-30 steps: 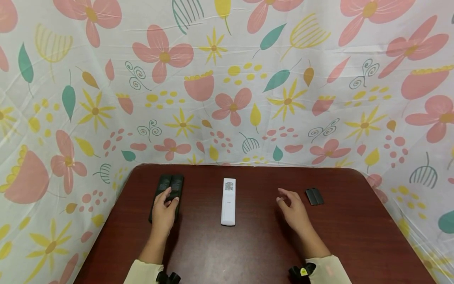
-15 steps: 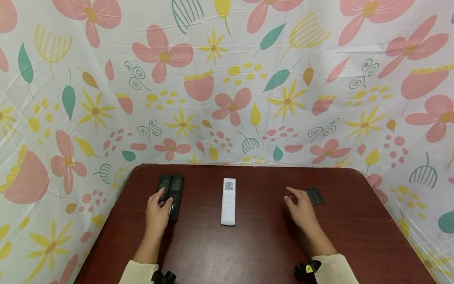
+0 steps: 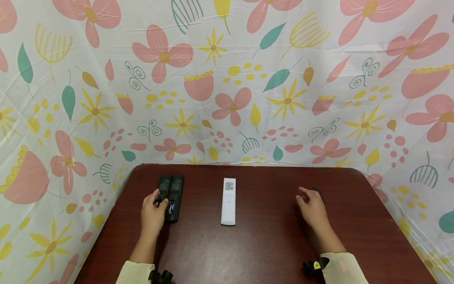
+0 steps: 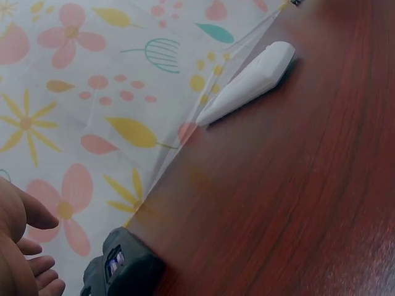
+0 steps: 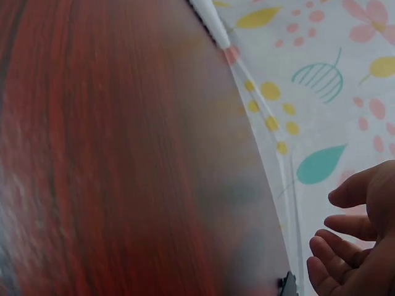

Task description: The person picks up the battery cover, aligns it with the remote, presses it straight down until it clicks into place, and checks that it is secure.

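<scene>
Two black remote controls [image 3: 175, 189] lie side by side at the left of the table. In the right one, blue batteries [image 3: 172, 208] show in an uncovered compartment. My left hand [image 3: 151, 213] is over the lower part of the left remote, which it partly hides; its fingers are loosely bent with nothing seen between them. In the left wrist view that hand [image 4: 21, 250] appears apart from the black remote [image 4: 141, 268]. My right hand [image 3: 313, 211], fingers relaxed, is in front of the small black covers [image 3: 321, 194] and hides most of them.
A white remote control [image 3: 228, 202] lies face down mid-table, a printed label on its back. The brown wooden table [image 3: 262, 244] has rounded far corners. A flower-patterned cloth [image 3: 227, 90] hangs behind it and at both sides.
My left hand has drawn left and a little back, uncovering the right black remote's batteries. My right hand has moved right, over to the black covers. The remotes have stayed put.
</scene>
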### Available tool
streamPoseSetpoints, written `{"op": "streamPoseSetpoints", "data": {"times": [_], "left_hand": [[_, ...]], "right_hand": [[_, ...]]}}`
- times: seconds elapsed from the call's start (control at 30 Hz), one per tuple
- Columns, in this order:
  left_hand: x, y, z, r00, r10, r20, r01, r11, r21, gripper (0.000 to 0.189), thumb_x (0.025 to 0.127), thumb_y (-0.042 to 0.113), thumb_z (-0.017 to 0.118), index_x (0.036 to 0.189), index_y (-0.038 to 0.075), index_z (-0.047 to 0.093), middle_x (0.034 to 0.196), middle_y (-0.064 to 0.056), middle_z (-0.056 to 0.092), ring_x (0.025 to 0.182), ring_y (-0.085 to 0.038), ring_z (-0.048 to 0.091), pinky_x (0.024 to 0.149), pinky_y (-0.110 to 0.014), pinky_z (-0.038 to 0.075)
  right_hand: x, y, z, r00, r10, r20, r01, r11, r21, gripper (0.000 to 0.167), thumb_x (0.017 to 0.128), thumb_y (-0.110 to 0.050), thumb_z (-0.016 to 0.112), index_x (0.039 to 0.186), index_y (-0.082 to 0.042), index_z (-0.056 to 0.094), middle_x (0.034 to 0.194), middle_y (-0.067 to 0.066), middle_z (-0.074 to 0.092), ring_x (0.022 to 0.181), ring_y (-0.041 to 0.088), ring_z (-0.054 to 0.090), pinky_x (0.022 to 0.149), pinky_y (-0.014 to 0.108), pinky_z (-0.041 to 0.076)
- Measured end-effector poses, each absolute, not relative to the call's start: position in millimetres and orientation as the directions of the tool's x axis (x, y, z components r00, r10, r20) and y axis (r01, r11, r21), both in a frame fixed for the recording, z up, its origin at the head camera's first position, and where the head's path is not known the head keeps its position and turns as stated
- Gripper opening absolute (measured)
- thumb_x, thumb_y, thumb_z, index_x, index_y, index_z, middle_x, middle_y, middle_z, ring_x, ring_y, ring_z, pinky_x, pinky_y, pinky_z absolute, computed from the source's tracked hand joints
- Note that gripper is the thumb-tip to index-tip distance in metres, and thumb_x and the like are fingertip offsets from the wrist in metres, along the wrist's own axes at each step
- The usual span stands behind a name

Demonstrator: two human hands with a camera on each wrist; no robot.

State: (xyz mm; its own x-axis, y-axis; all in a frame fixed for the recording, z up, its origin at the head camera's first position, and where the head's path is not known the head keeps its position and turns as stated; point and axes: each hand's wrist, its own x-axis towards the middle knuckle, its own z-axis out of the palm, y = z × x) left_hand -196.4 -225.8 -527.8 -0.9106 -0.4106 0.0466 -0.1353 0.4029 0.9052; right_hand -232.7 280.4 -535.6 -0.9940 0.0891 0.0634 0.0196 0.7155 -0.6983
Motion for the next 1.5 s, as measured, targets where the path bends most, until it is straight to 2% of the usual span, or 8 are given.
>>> {"op": "streamPoseSetpoints", "data": {"times": [0.3, 0.63, 0.9, 1.1, 1.33, 1.5], "left_hand": [[-195.3, -234.6, -534.7, -0.893, -0.437, 0.106, -0.122, 0.464, 0.877, 0.055, 0.095, 0.008, 0.064, 0.146, -0.005, 0.048, 0.141, -0.026, 0.050, 0.133, -0.040, 0.049, 0.111, -0.050, 0.043], [-191.6, -242.1, -536.4, -0.900, -0.428, 0.082, -0.153, 0.487, 0.860, 0.057, 0.096, 0.011, 0.063, 0.147, -0.007, 0.046, 0.143, -0.027, 0.047, 0.134, -0.041, 0.047, 0.112, -0.052, 0.041], [-189.3, -247.4, -536.2, -0.907, -0.420, 0.019, -0.213, 0.498, 0.841, 0.058, 0.098, 0.016, 0.062, 0.149, -0.005, 0.043, 0.144, -0.027, 0.045, 0.134, -0.043, 0.046, 0.113, -0.054, 0.040], [-187.5, -248.2, -535.8, -0.910, -0.414, 0.004, -0.233, 0.520, 0.822, 0.057, 0.097, 0.016, 0.061, 0.147, -0.008, 0.045, 0.141, -0.028, 0.046, 0.130, -0.044, 0.047, 0.108, -0.056, 0.042], [-186.0, -251.4, -536.9, -0.918, -0.397, -0.013, -0.247, 0.545, 0.801, 0.060, 0.096, 0.016, 0.061, 0.147, -0.010, 0.043, 0.143, -0.029, 0.045, 0.134, -0.045, 0.044, 0.111, -0.058, 0.037], [-186.4, -255.7, -539.8, -0.928, -0.371, -0.018, -0.251, 0.592, 0.766, 0.060, 0.095, 0.016, 0.062, 0.145, -0.012, 0.044, 0.140, -0.032, 0.047, 0.128, -0.046, 0.047, 0.107, -0.058, 0.039]], "right_hand": [[-233.0, 293.2, -534.1, -0.990, 0.132, 0.046, 0.065, 0.722, -0.688, 0.049, 0.106, -0.021, 0.048, 0.148, 0.004, 0.044, 0.144, 0.030, 0.041, 0.125, 0.043, 0.050, 0.098, 0.057, 0.046], [-238.1, 307.0, -541.2, -0.985, 0.159, 0.071, 0.083, 0.790, -0.608, 0.050, 0.103, -0.018, 0.051, 0.145, 0.009, 0.045, 0.140, 0.037, 0.040, 0.120, 0.050, 0.052, 0.093, 0.060, 0.046], [-238.9, 315.0, -542.7, -0.987, 0.159, 0.038, 0.104, 0.790, -0.604, 0.053, 0.103, -0.019, 0.050, 0.146, 0.010, 0.043, 0.139, 0.039, 0.039, 0.119, 0.049, 0.053, 0.093, 0.058, 0.048], [-239.9, 318.0, -541.5, -0.988, 0.153, -0.002, 0.124, 0.790, -0.601, 0.053, 0.104, -0.020, 0.048, 0.146, 0.012, 0.043, 0.140, 0.040, 0.037, 0.119, 0.050, 0.052, 0.092, 0.058, 0.048], [-241.8, 319.7, -544.0, -0.987, 0.159, -0.008, 0.134, 0.797, -0.589, 0.051, 0.104, -0.019, 0.046, 0.144, 0.012, 0.044, 0.140, 0.041, 0.038, 0.120, 0.050, 0.052, 0.094, 0.059, 0.047], [-242.5, 320.2, -544.5, -0.989, 0.145, -0.018, 0.128, 0.808, -0.575, 0.051, 0.104, -0.019, 0.045, 0.145, 0.012, 0.044, 0.141, 0.043, 0.036, 0.121, 0.052, 0.052, 0.095, 0.060, 0.048]]}}
